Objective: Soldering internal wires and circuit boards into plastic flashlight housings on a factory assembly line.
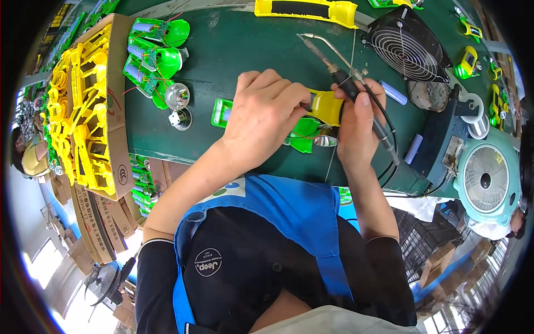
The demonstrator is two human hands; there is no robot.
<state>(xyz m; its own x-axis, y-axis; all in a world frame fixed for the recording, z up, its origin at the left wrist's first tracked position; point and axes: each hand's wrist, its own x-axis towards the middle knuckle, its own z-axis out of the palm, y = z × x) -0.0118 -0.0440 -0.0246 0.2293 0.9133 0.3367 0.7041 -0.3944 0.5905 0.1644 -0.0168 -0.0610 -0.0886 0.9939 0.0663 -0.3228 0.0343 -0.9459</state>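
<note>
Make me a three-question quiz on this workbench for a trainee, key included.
1. Which tool is in the person's right grip?
2. True or false: the cardboard box holds yellow plastic parts.
3. Which of these is farthest right in the view?
A) black fan
B) turquoise fan
C) cardboard box

Key: 1. Soldering iron; 2. True; 3. B.

The dark green counter [214,53] carries three open green housings [168,60] and two round silver lamp cups [177,96] toward its left, a long yellow casing [339,13] at its far side, and, on the right, a black fan [401,48] and two pale-purple cylinders [394,93].
</note>
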